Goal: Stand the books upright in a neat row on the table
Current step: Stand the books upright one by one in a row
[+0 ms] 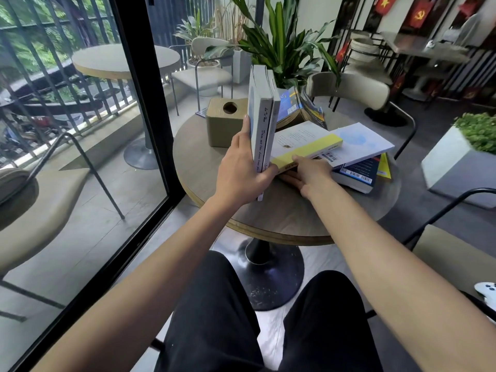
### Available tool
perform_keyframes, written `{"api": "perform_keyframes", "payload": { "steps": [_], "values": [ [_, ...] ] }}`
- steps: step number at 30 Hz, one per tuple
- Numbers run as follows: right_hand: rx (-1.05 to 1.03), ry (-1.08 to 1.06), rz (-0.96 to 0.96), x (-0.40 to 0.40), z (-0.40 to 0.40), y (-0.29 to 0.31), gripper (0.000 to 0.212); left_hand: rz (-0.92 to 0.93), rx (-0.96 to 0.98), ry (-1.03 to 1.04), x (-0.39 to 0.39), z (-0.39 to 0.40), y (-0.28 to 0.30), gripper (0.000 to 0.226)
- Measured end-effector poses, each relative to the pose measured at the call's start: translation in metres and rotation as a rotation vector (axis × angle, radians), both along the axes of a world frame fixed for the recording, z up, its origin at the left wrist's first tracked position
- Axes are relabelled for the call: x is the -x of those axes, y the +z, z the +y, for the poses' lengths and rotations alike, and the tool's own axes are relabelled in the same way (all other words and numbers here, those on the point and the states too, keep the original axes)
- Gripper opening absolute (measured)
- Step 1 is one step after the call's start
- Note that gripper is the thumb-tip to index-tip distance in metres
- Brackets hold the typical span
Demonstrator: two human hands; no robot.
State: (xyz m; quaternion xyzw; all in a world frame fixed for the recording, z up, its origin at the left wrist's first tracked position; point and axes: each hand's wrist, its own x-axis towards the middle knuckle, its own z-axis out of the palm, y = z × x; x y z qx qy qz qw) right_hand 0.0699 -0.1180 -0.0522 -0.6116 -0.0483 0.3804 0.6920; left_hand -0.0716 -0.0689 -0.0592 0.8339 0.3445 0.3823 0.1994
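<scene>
Two pale-spined books (261,124) stand upright on the round wooden table (271,216), and my left hand (241,170) grips them near their lower end. My right hand (308,173) lies on the front edge of a yellow-spined book (308,149) that tops a flat pile. Under it sit a white book with a blue circle (359,143), a dark blue book (359,173) and a yellow one (384,166). Further back, more books (300,108) lean behind the upright pair.
A brown tissue box (224,122) stands at the table's far left. A potted plant (284,47) and a chair (349,89) are behind the table. A glass door frame (150,103) runs along the left. A white planter (461,162) sits to the right.
</scene>
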Motion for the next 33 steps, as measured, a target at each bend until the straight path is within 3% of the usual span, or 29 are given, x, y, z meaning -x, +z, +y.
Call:
{"api": "perform_keyframes", "payload": {
  "steps": [4, 8, 21, 24, 28, 33],
  "values": [
    [-0.046, 0.008, -0.063, 0.002, -0.001, -0.007, 0.009, 0.006, 0.005, -0.001, -0.002, -0.001, -0.001, 0.099],
    [-0.067, -0.034, -0.170, 0.002, -0.003, -0.012, 0.022, -0.011, 0.026, 0.004, -0.001, 0.000, -0.003, 0.099],
    [-0.053, -0.059, -1.049, 0.006, -0.031, -0.021, 0.022, -0.017, 0.049, -0.010, 0.002, 0.000, -0.001, 0.099],
    [-0.071, -0.031, -1.170, 0.011, -0.039, -0.024, 0.025, -0.045, 0.041, -0.009, 0.002, 0.001, -0.002, 0.092],
    [-0.043, 0.057, -1.347, 0.015, -0.047, -0.034, 0.033, -0.070, 0.045, -0.012, 0.002, 0.001, -0.001, 0.099],
    [-0.087, 0.185, -1.400, 0.023, -0.051, -0.034, 0.035, -0.090, 0.083, -0.025, 0.003, 0.001, -0.001, 0.107]
  ]
}}
